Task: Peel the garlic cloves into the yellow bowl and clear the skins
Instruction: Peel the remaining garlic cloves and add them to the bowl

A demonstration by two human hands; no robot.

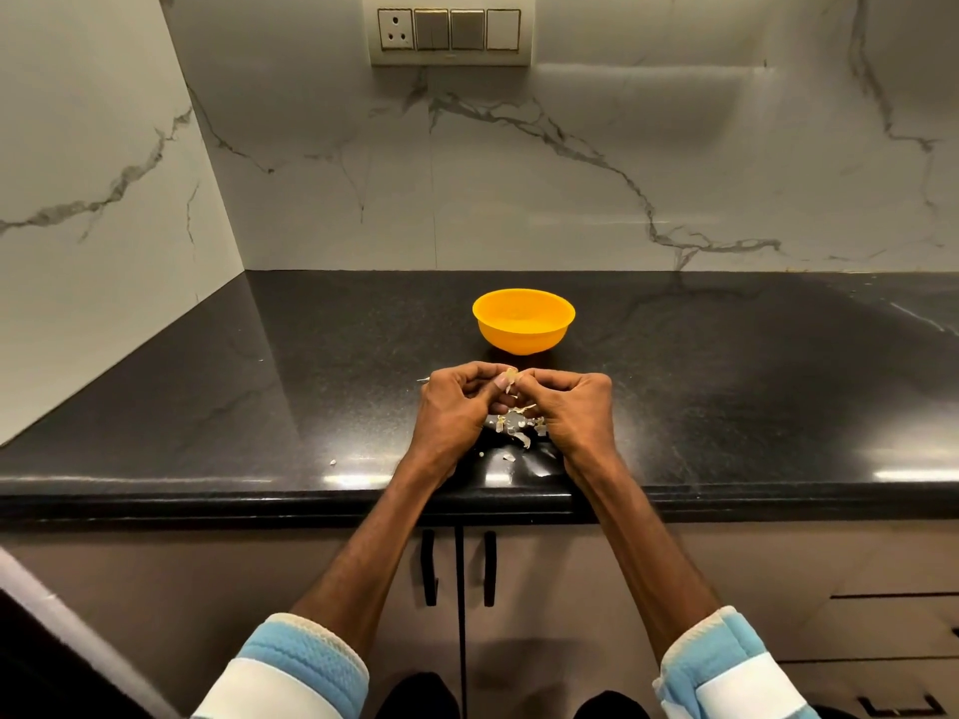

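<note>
Glossy black tabletop (207,407), marble wall (571,173); left hand (456,407) and right hand (576,407) pinch, probably, one garlic clove (508,378) above skins (514,430); yellow bowl (524,332) farther.

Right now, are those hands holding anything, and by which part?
A garlic clove, pinched at its skin between the fingertips of the left hand and right hand; the fingers hide the exact spot.

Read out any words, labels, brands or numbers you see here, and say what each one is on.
No text can be read anywhere in this view.
On the switch plate: a tiny mark on its lower edge, too small to read.
On the yellow bowl: plain, no label showing.
On the garlic clove pinched between the left hand and right hand: nothing written.
On the sleeves: stripes, no lettering.
</note>
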